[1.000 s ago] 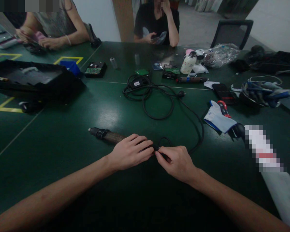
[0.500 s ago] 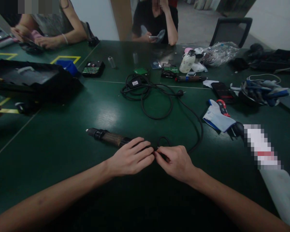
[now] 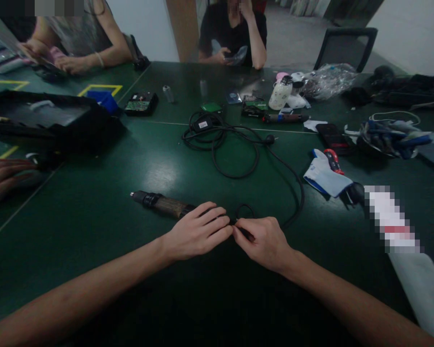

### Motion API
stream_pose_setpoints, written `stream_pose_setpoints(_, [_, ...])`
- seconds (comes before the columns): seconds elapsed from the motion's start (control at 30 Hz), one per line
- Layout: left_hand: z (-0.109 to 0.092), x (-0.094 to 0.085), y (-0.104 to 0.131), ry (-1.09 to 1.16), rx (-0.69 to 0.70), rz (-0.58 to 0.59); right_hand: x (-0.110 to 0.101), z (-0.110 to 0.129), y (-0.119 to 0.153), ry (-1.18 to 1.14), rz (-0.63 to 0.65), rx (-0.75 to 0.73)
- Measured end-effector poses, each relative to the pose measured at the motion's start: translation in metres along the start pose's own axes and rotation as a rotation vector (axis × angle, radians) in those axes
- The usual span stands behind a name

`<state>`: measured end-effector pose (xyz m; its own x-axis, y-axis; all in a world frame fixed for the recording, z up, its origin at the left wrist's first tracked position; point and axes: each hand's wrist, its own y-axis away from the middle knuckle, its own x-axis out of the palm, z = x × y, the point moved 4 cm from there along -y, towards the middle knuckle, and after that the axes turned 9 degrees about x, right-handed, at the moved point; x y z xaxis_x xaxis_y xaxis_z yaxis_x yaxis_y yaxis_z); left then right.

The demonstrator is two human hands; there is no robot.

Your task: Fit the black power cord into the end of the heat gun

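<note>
A dark electric screwdriver (image 3: 168, 206) lies on the green table, its bit pointing left. My left hand (image 3: 202, 231) is wrapped over its rear end, fingers toward the right. My right hand (image 3: 262, 241) pinches at the tail of the tool, where a thin black cable meets it; the fingers hide the exact joint. Both hands nearly touch. The black cable (image 3: 303, 193) curves from there up to a coil with a labelled black adapter (image 3: 202, 125) and a plug (image 3: 270, 139).
A black tray (image 3: 39, 115) stands at the left, near another person's hand (image 3: 7, 178). Circuit boards (image 3: 141, 103), a bottle (image 3: 280, 94) and a second screwdriver (image 3: 287, 118) lie farther back. Gloves (image 3: 327, 176) lie right. Two people sit opposite.
The other person's hand at the left has come further into view beside the tray. The screwdriver has shifted very slightly right; my hands have barely moved.
</note>
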<state>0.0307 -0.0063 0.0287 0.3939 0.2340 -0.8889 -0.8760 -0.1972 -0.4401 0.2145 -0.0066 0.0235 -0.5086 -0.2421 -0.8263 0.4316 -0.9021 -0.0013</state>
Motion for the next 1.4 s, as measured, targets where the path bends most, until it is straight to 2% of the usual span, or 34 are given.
stream_pose_setpoints(0.1, [-0.0014,0.0017,0.0006,0.02,0.035,0.019,-0.0002,-0.0004,0.0004,0.008,-0.008,0.0])
stream_pose_setpoints(0.3, [0.001,0.0031,0.0023,0.027,-0.002,0.017,-0.0002,-0.0001,0.0002,0.005,-0.001,0.008])
stream_pose_setpoints(0.47, [0.0016,0.0068,0.0035,0.073,0.022,0.032,0.0001,0.0001,0.0003,0.004,-0.009,-0.001])
stream_pose_setpoints(0.63, [0.0032,0.0082,0.0038,0.063,-0.039,0.008,-0.0004,0.0004,0.0006,-0.004,0.008,0.0])
stream_pose_setpoints(0.8, [0.0018,0.0088,0.0047,0.089,-0.004,0.022,-0.0018,0.0018,0.0003,0.007,0.001,0.0])
stream_pose_setpoints(0.97, [0.0038,0.008,0.0053,0.064,-0.054,0.007,-0.0007,0.0011,0.0003,0.023,-0.01,0.0])
stream_pose_setpoints(1.13, [0.0017,0.0075,0.0042,0.087,0.002,0.029,0.0002,0.0002,0.0004,0.022,-0.017,-0.006])
stream_pose_setpoints(1.3, [0.0036,0.0048,0.0035,0.037,-0.052,0.003,-0.0007,0.0005,0.001,0.018,-0.034,-0.02])
stream_pose_setpoints(1.4, [0.0021,0.0039,0.0016,0.07,-0.004,0.012,-0.0004,0.0001,0.001,0.034,-0.035,-0.022])
